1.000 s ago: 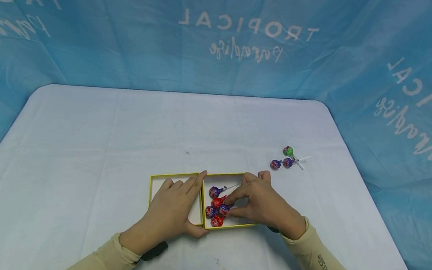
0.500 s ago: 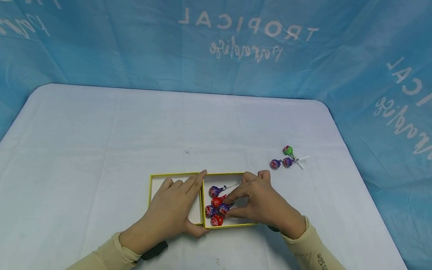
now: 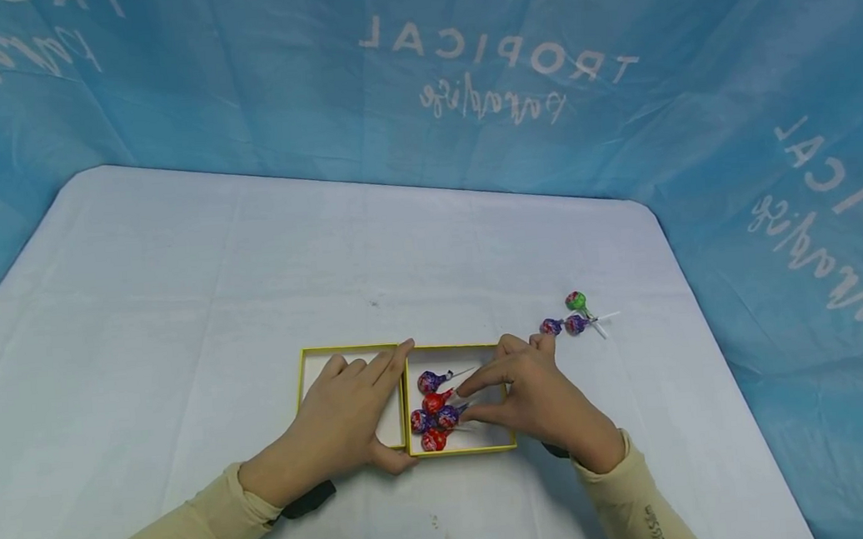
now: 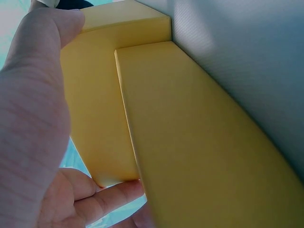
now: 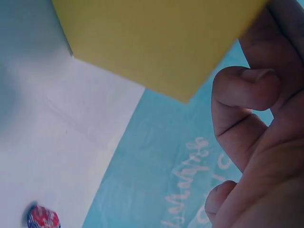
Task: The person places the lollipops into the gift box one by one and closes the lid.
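Observation:
Two shallow yellow-edged box halves lie side by side in the head view. My left hand (image 3: 340,418) spans them where they meet, thumb on the near side and fingers on the far side, gripping the box walls; the left wrist view shows the yellow outer wall (image 4: 199,118). Inside the right box half (image 3: 482,450) are several wrapped lollipops, among them a red lollipop (image 3: 434,402) and a purple lollipop (image 3: 448,418). My right hand (image 3: 541,391) reaches over its right wall. Its thumb and index finger stand apart beside these two lollipops and seem to hold nothing.
Beyond my right hand a green lollipop (image 3: 575,300) and two purple lollipops, one of them a purple lollipop (image 3: 575,325), lie on the white tablecloth (image 3: 309,245). The left box half (image 3: 350,348) is partly covered by my left hand. A blue curtain (image 3: 298,87) surrounds the table.
My right hand has drawn back slightly to the right, its fingertips off the purple lollipop, which stays among the others in the box half. My left hand has not moved.

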